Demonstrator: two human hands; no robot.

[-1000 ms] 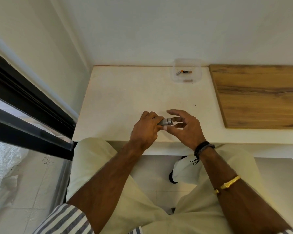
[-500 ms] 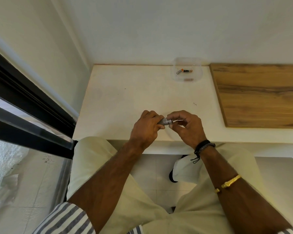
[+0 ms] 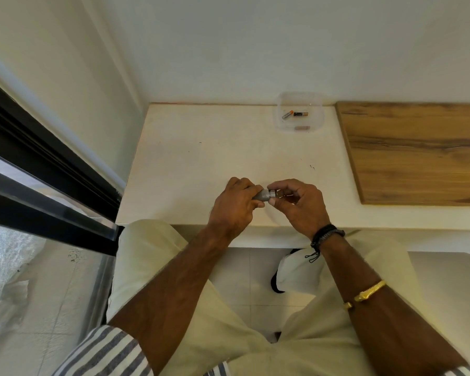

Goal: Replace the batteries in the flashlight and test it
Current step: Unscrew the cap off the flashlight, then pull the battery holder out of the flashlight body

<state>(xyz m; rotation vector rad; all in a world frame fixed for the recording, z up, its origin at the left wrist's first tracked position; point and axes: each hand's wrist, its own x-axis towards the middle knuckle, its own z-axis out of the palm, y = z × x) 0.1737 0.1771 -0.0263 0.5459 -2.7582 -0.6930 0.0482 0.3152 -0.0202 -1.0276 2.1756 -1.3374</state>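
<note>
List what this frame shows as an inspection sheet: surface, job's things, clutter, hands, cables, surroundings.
Surface: white counter, with a few small dark specks.
Job's things: grey flashlight held between both hands above the counter's near edge; two batteries and a pinkish piece, too small to identify, lie in a clear container at the back by the wall.
Clutter: wooden board lying on the counter's right side.
Hands: left hand grips the flashlight's body; right hand pinches its end.
Cables: nothing seen.
Surroundings: white wall behind, black window frame on the left, tiled floor below.
</note>
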